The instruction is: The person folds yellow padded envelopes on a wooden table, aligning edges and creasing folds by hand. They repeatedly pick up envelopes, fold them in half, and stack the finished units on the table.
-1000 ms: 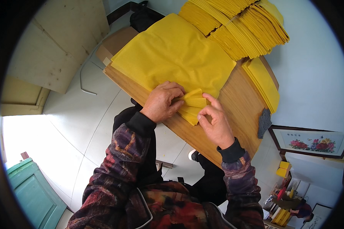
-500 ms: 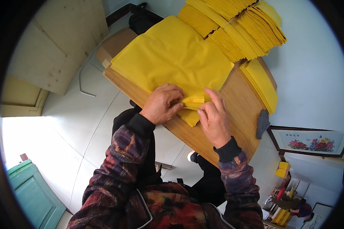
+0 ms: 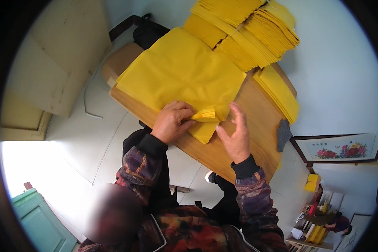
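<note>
A large yellow sheet (image 3: 176, 67), thin and slightly wrinkled, lies across a wooden table (image 3: 256, 122). At its near edge it is gathered into a small bunch of narrow folds (image 3: 206, 112), with a flat flap below. My left hand (image 3: 173, 121) pinches this bunch between thumb and fingers at its left side. To the right of the folds is my right hand (image 3: 236, 136), with thumb and forefinger spread apart and nothing visible between them. Its thumb tip comes close to the sheet's edge; whether it touches I cannot tell.
Thick stacks of folded yellow sheets (image 3: 243, 38) stand at the table's far end. Another yellow pile (image 3: 277, 92) lies along the right side, near a grey cloth (image 3: 283, 135). A framed flower picture (image 3: 340, 149) leans at the right. A person (image 3: 338, 223) appears at lower right.
My right thumb and fingers have opened and come away from the folded bunch. My left hand keeps its pinch. The whole view has shifted slightly.
</note>
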The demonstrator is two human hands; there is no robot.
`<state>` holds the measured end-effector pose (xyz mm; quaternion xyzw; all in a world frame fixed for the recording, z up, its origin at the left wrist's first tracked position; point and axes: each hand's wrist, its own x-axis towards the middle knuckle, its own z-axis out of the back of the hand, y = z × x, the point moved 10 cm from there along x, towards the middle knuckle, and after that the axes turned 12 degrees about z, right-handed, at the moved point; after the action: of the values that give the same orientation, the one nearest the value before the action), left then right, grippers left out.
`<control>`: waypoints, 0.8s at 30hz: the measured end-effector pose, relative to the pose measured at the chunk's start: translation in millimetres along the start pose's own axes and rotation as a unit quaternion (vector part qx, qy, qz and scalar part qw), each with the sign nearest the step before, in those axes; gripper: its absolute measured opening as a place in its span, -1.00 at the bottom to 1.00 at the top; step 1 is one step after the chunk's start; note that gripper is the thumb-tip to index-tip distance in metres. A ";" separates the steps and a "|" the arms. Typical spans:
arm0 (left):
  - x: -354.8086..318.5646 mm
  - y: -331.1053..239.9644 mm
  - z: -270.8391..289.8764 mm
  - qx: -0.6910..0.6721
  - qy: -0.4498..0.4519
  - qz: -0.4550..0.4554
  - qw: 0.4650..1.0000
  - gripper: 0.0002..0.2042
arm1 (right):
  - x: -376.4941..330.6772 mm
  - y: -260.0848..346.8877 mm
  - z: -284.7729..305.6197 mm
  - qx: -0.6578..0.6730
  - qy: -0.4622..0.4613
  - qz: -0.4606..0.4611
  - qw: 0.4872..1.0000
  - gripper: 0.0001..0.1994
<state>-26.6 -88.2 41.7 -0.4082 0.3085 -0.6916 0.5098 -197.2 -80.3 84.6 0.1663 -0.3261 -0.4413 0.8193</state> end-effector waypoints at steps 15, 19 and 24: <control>-6.2 26.7 0.4 -0.080 -0.043 0.044 0.995 -0.80 | 12.5 -15.4 -36.1 0.013 -0.070 0.037 0.997 -0.74; -13.2 23.2 0.6 -0.070 -0.071 -0.004 0.995 -0.83 | 14.8 -13.4 -26.2 0.024 -0.152 0.057 0.986 -0.52; -19.2 7.7 5.2 0.023 -0.118 -0.103 0.987 -0.81 | 18.2 -21.0 -38.6 0.031 -0.107 0.027 0.993 -0.38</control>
<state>-15.7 -72.0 32.8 -0.5044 0.1863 -0.6947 0.4778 -176.6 -107.6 51.7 0.1348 -0.4298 -0.4235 0.7860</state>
